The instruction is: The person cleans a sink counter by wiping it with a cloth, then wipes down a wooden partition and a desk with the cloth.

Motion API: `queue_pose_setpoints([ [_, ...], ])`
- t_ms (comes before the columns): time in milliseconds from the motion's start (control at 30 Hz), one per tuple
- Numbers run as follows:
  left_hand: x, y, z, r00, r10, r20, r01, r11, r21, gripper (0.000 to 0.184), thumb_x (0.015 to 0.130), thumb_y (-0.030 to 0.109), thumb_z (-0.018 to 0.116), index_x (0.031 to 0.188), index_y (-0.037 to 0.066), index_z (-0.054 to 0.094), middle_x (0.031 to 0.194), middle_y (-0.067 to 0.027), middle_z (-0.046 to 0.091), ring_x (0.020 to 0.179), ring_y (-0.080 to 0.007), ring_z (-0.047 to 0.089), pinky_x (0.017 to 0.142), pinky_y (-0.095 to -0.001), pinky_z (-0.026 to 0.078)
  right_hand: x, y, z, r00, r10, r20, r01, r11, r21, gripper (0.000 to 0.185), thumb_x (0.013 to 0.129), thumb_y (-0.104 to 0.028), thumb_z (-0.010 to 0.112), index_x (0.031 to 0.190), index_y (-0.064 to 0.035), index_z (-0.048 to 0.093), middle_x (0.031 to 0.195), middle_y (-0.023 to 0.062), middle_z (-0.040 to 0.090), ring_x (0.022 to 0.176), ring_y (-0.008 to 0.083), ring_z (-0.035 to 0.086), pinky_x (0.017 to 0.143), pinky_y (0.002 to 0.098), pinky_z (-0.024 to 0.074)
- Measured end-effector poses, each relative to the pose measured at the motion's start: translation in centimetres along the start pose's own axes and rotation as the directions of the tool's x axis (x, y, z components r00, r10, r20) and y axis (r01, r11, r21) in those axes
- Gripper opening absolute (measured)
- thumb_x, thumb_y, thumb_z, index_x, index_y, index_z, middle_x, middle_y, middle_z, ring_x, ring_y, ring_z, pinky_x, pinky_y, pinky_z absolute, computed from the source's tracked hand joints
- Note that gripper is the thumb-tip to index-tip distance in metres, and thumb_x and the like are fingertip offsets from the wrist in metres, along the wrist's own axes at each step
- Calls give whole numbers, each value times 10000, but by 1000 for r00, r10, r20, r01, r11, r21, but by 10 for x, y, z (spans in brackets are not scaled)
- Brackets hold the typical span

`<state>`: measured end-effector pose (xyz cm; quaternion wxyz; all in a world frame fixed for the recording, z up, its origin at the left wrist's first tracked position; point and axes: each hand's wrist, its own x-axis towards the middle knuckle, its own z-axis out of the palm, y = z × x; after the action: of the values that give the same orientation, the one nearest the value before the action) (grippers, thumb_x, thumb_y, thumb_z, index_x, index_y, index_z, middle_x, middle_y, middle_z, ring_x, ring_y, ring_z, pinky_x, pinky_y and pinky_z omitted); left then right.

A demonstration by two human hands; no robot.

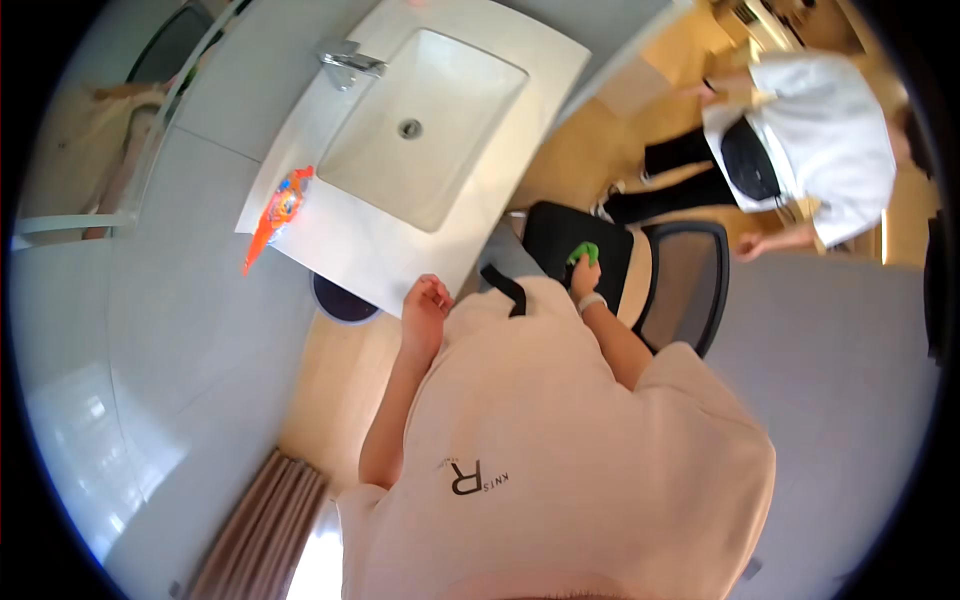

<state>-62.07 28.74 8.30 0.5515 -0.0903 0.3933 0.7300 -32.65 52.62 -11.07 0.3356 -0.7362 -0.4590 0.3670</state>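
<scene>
My left hand (pixel 427 301) is just off the counter's front corner, its fingers loosely curled and slightly apart with nothing seen in them. In my right hand (pixel 587 278), beside the black chair seat, is a small bright green object (pixel 582 252) with a dark part under it; its kind is not clear. A light band circles my right wrist. On the white counter (pixel 370 240) left of the basin lies an orange packet (pixel 281 212) with coloured print, its narrow end reaching over the edge.
A rectangular sink (pixel 450 150) with a chrome faucet (pixel 350 64) is set into the counter. A mesh-backed chair (pixel 690 280) stands at my right. Beyond it, a person (pixel 815 140) in a white top bends forward. A round dark bin (pixel 345 300) sits below the counter.
</scene>
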Motion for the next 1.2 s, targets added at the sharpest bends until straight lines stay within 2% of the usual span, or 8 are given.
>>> queue_pose_setpoints([
  [233, 122, 35, 55, 980, 180, -87, -186, 980, -76, 228, 1006, 288, 571, 1105, 95, 644, 953, -41, 668, 944, -184, 623, 921, -368, 473, 119, -161, 91, 736, 227, 638, -573, 710, 409, 309, 1032, -350, 559, 1186, -83, 589, 989, 130, 679, 908, 276, 705, 695, 431, 590],
  [333, 186, 102, 75, 854, 469, 226, -420, 877, -234, 493, 1066, 337, 496, 1372, -40, 579, 1376, -178, 651, 1319, -318, 590, 1135, -448, 454, 131, -269, 129, 444, 170, 880, -737, 628, 250, 510, 1026, -535, 566, 1209, -65, 643, 1081, 143, 723, 936, 312, 699, 837, 472, 621],
  [467, 225, 222, 182, 811, 534, -240, -576, 800, -166, 797, 1093, 392, 410, 1636, -99, 95, 1703, -278, 231, 1602, -354, 231, 1310, -491, 212, 100, -370, 201, 70, 7, 998, -824, 564, 53, 607, 1007, -602, 568, 1366, -116, 626, 1233, 112, 692, 1116, 315, 687, 1044, 634, 550],
  [633, 248, 261, 206, 799, 505, -325, -548, 835, -51, 837, 1099, 385, 392, 1629, -127, -4, 1723, -285, 152, 1610, -360, 193, 1311, -495, 206, 38, -399, 320, -375, 125, 918, -698, 613, -369, 450, 1023, -511, 552, 1290, -161, 642, 1215, 104, 705, 1105, 294, 701, 1038, 697, 521],
  [800, 257, 272, 210, 804, 471, -362, -519, 854, -40, 734, 1078, 384, 454, 1599, -92, 253, 1654, -244, 335, 1570, -338, 283, 1282, -486, 265, -14, -403, 382, -424, 232, 875, -717, 504, -481, 415, 1034, -504, 514, 1205, -161, 675, 1170, 102, 724, 1075, 307, 702, 1014, 658, 542],
  [900, 259, 278, 192, 816, 477, -326, -539, 832, -133, 670, 1036, 348, 534, 1549, -48, 362, 1536, -237, 479, 1472, -394, 431, 1211, -559, 372, -22, -367, 406, -600, -17, 800, -760, 324, -563, 536, 1053, -567, 378, 1125, -137, 690, 1032, 126, 738, 943, 327, 706, 888, 574, 574],
  [1100, 252, 296, 201, 894, 383, -232, -445, 708, -548, 878, 982, 293, 586, 1658, -28, 126, 1632, -323, 334, 1555, -414, 329, 1260, -563, 295, -23, -427, 378, -288, 101, 952, -781, 551, -295, 489, 1075, -497, 363, 1081, -152, 710, 896, 88, 726, 764, 285, 712, 725, 543, 634],
  [1200, 258, 267, 186, 838, 516, -179, -546, 792, -272, 780, 979, 284, 604, 1626, 24, 254, 1568, -253, 482, 1499, -345, 434, 1212, -528, 351, -14, -426, 388, -340, 78, 937, -706, 637, -309, 534, 1092, -511, 310, 1140, -119, 669, 1008, 129, 730, 810, 305, 728, 711, 478, 657],
])
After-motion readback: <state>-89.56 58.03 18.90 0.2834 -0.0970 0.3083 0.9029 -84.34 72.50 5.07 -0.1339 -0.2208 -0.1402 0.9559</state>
